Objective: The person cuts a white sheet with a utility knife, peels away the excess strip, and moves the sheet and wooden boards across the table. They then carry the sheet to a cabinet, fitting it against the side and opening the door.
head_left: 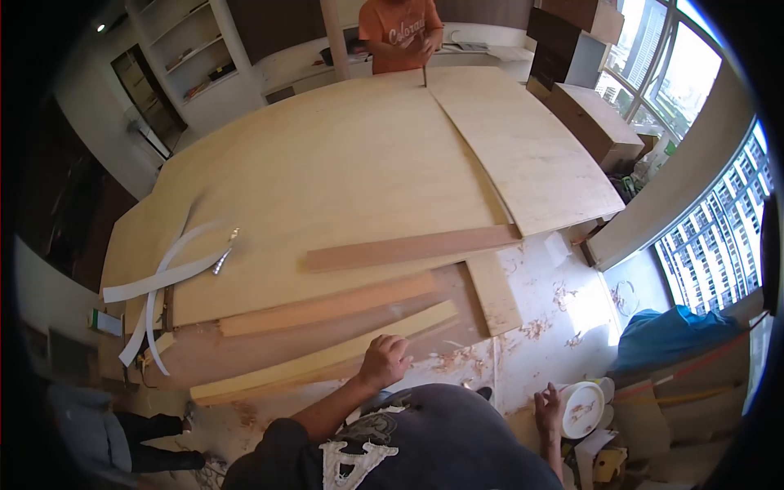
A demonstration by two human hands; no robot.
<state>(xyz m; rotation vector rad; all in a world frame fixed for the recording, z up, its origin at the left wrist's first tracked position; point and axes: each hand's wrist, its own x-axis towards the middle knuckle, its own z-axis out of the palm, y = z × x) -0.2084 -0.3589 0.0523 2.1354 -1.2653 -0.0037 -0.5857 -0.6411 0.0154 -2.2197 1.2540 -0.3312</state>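
Observation:
My left hand [385,361] is in front of my body, just past the near edge of a long yellowish board [327,351], its fingers curled; what it holds, if anything, is too small to tell. My right hand [549,408] hangs low at the right, beside a white round bucket lid [583,410], with its fingers partly bent and apart and nothing seen in them. Ahead lies a large plywood sheet [327,171] with a narrower panel [523,139] at its right. A brown strip [408,247] rests near the sheet's front edge.
A person in an orange shirt [400,33] stands at the far edge. Another person [106,429] is at the lower left. White curved strips [175,278] lie at the left. Wood shavings [457,359] cover the floor. Blue bag [670,335] and boxes [592,122] are at right.

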